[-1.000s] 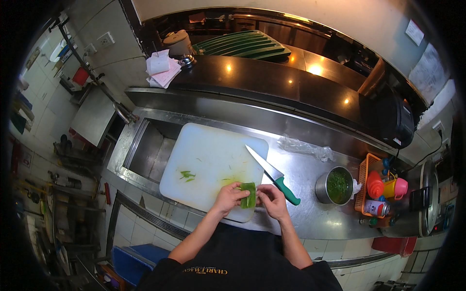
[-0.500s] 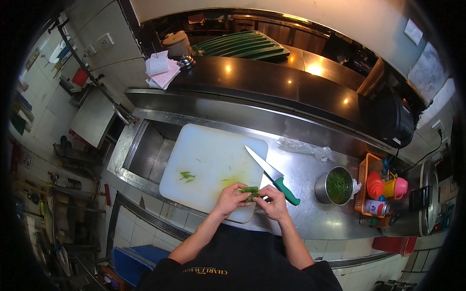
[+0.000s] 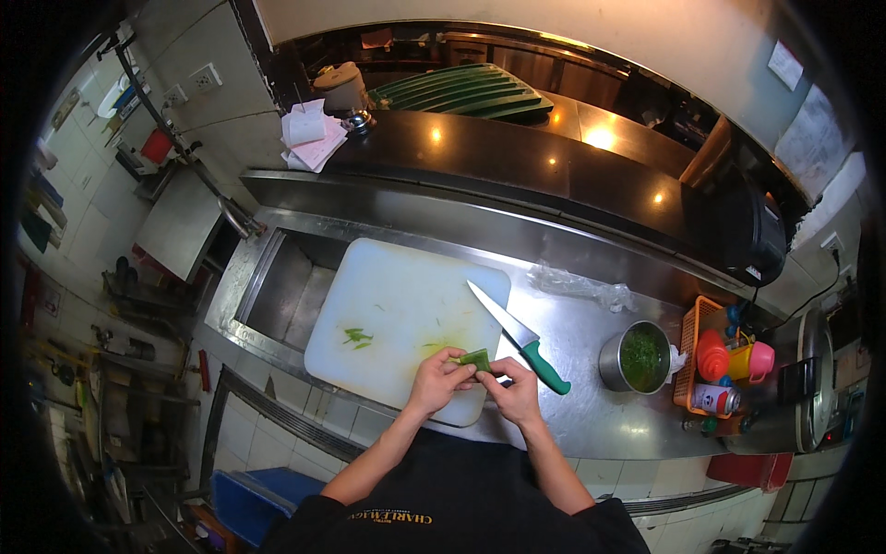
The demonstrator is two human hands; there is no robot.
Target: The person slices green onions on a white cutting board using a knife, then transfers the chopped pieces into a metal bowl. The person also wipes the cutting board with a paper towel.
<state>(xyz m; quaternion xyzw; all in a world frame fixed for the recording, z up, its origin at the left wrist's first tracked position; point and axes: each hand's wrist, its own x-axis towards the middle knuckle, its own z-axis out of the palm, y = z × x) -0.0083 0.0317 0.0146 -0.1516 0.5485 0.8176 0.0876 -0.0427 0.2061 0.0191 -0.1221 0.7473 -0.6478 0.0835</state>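
Observation:
Over the near right part of a white cutting board (image 3: 397, 295), my two hands meet around a flat green vegetable piece (image 3: 475, 359). The fingers of my left hand (image 3: 437, 381) pinch its left side. At its right edge, my right hand (image 3: 513, 391) grips it between thumb and fingers. Just beyond my right hand lies a knife (image 3: 521, 337) with a green handle, its blade tip resting on the board and its handle over the steel counter. Small green scraps (image 3: 356, 336) lie on the board's left side, with more bits and a yellowish stain near my left fingertips.
To the right stands a metal pot (image 3: 641, 355) of chopped greens in liquid, beside an orange basket (image 3: 706, 355) of bottles. Crumpled clear plastic (image 3: 581, 286) lies behind. A steel sink (image 3: 291, 286) opens left of the board. A dark raised ledge (image 3: 517, 157) runs along the back.
The green piece now looks flatter and more spread between my fingers. My right fingers have shifted slightly along it. Knife, board and pot have stayed in place.

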